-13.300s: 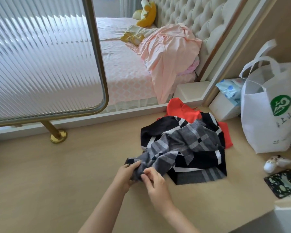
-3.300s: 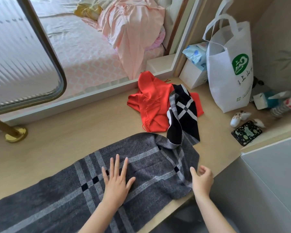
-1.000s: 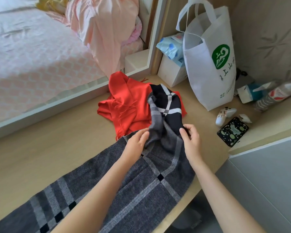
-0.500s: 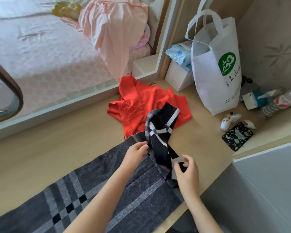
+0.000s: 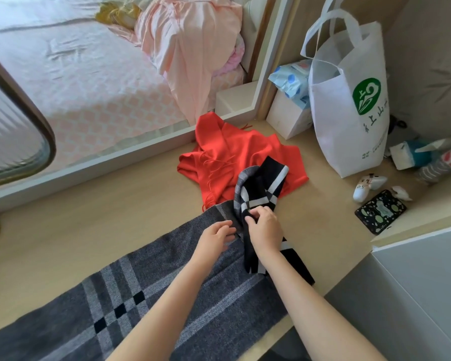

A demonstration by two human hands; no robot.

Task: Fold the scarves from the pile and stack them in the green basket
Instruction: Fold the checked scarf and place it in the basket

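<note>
A long grey plaid scarf [image 5: 130, 295] lies spread along the wooden floor from lower left to centre. Its far end is twisted, showing a black side with white stripes [image 5: 261, 183] that rests on a crumpled red scarf [image 5: 235, 152]. My right hand [image 5: 264, 229] grips the twisted black part where it meets the flat grey part. My left hand [image 5: 215, 237] pinches the grey edge just left of it. No green basket is in view.
A white tote bag [image 5: 349, 100] stands at the right, beside a white box [image 5: 288, 118] with a blue packet on it. A phone [image 5: 380, 211], a small white controller [image 5: 367, 185] and bottles lie to the right. A grey cabinet [image 5: 414, 295] is at lower right; a bed lies beyond a raised ledge.
My right hand has moved up and left from the scarf's end to the twist, close beside my left hand. The black end now trails down behind my right wrist.
</note>
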